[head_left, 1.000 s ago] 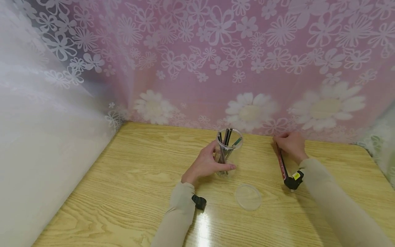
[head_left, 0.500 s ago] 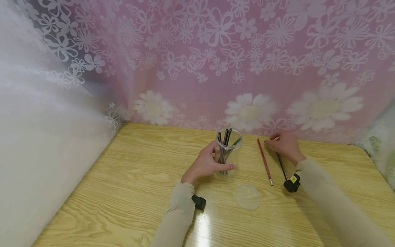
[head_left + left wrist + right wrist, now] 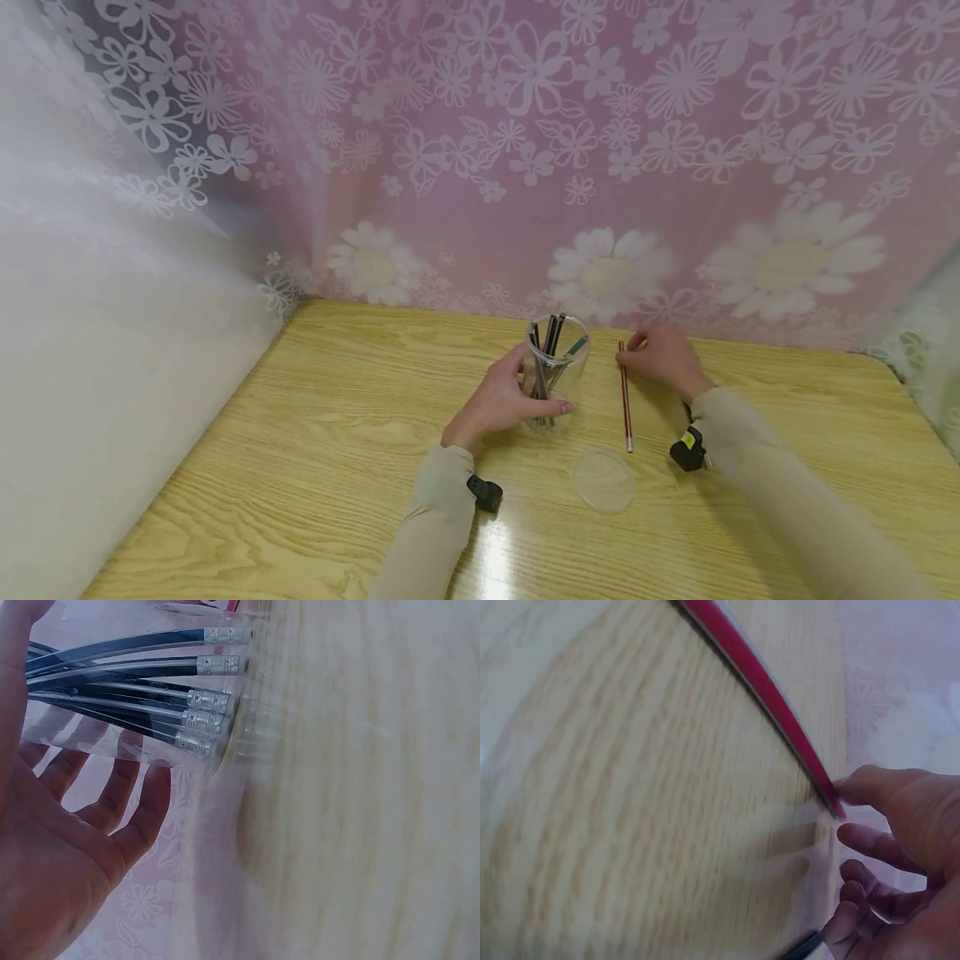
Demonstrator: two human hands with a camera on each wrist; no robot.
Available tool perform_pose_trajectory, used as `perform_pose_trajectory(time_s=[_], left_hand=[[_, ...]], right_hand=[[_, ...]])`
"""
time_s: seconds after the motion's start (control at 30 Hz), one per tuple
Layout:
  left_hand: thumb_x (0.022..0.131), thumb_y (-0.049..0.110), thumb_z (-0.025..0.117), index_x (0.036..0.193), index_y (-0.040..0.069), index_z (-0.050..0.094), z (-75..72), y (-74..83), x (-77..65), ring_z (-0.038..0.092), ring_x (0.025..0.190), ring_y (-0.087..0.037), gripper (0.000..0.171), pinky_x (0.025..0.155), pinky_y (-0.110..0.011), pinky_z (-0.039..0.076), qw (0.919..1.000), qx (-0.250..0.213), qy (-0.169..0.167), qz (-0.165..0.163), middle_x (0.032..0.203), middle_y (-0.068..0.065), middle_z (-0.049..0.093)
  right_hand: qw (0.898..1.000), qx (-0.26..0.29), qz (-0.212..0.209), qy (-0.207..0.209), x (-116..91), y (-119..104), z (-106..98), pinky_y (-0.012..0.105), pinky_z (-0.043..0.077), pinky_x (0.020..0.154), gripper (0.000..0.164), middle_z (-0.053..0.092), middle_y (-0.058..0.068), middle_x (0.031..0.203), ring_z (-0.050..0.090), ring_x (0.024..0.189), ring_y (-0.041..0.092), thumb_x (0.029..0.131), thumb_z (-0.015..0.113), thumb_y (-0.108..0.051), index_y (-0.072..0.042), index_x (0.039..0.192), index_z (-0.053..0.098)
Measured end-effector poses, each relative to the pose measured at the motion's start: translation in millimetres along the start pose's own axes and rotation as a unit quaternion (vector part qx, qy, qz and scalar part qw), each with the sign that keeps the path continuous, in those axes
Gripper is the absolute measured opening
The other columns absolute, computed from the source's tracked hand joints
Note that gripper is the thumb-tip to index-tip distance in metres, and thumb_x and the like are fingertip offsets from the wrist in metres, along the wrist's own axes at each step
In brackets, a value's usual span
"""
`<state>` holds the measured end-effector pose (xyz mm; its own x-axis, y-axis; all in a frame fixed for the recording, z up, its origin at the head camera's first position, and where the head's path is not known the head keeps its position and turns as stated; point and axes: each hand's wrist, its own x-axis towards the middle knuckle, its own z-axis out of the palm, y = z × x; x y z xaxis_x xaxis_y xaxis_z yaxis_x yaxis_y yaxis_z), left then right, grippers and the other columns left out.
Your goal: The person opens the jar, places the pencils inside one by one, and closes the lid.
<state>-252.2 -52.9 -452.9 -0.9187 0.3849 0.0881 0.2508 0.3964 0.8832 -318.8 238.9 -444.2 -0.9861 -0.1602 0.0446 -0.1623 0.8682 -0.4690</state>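
Note:
A clear plastic cup [image 3: 558, 379] stands near the back of the table, and my left hand [image 3: 498, 400] grips it from the left side. Inside are several dark pencils [image 3: 150, 664], their silver eraser ends at the bottom in the left wrist view. My right hand [image 3: 663, 358] is to the right of the cup. Its thumb and forefinger pinch one end of a red pencil [image 3: 626, 400], whose silver end points toward the table's front. In the right wrist view a dark pencil [image 3: 804, 946] shows partly beside the lower fingers; the rest is hidden.
A clear round lid [image 3: 602, 481] lies flat on the wood-grain table [image 3: 322, 467], in front of the cup. A pink flowered curtain [image 3: 465, 167] hangs right behind the table, with a whitish one [image 3: 135, 292] on the left.
My right hand has let go of a dark pencil and shifted left to the red one. The red pencil has swung, its silver end moving left. My left hand and the cup are unmoved.

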Motion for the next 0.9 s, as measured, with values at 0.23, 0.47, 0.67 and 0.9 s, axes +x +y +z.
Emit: perform_pose_trajectory(time_s=[0.23, 0.47, 0.67, 0.9], left_hand=[[0.074, 0.051, 0.091, 0.098, 0.024, 0.049, -1.0, 1.1, -2.0, 0.052, 0.096, -0.017, 0.056, 0.077, -0.041, 0.042, 0.9999, -0.009, 0.006, -0.004, 0.1, 0.001, 0.053], [0.074, 0.051, 0.09, 0.097, 0.02, 0.047, -1.4, 1.2, -2.8, 0.05, 0.087, -0.018, 0.057, 0.071, -0.037, 0.041, 1.0, -0.008, 0.004, -0.003, 0.095, 0.0, 0.049], [0.074, 0.051, 0.09, 0.096, 0.02, 0.047, -0.6, 0.0, -1.9, 0.048, 0.085, -0.017, 0.058, 0.07, -0.036, 0.041, 1.0, -0.003, 0.006, -0.003, 0.093, 0.0, 0.047], [0.074, 0.049, 0.091, 0.097, 0.019, 0.047, 0.0, -0.5, -2.0, 0.048, 0.084, -0.018, 0.058, 0.07, -0.036, 0.041, 1.0, -0.006, 0.005, 0.001, 0.093, 0.0, 0.047]], right_hand=[[1.0, 0.027, -0.006, -0.002, 1.3, 3.4, 3.7, 0.041, 0.056, 0.067, 0.025, 0.076, 0.022, 0.092, 0.069, 0.072, 0.028, 0.088, 0.072, -0.019, 0.004, 0.096, 0.078], [0.998, 0.063, 0.024, -0.002, -3.5, 5.8, -0.9, 0.031, 0.051, 0.058, 0.023, 0.075, 0.023, 0.088, 0.064, 0.058, 0.017, 0.09, 0.07, -0.014, 0.007, 0.097, 0.074], [0.997, 0.055, 0.042, -0.015, -6.7, 3.9, -5.5, 0.032, 0.049, 0.06, 0.033, 0.074, 0.024, 0.095, 0.065, 0.068, 0.023, 0.089, 0.069, -0.017, 0.008, 0.11, 0.067], [0.994, 0.093, 0.053, -0.021, -11.2, 2.0, -14.4, 0.033, 0.049, 0.062, 0.043, 0.072, 0.029, 0.106, 0.066, 0.073, 0.022, 0.093, 0.066, -0.019, 0.011, 0.124, 0.061]])
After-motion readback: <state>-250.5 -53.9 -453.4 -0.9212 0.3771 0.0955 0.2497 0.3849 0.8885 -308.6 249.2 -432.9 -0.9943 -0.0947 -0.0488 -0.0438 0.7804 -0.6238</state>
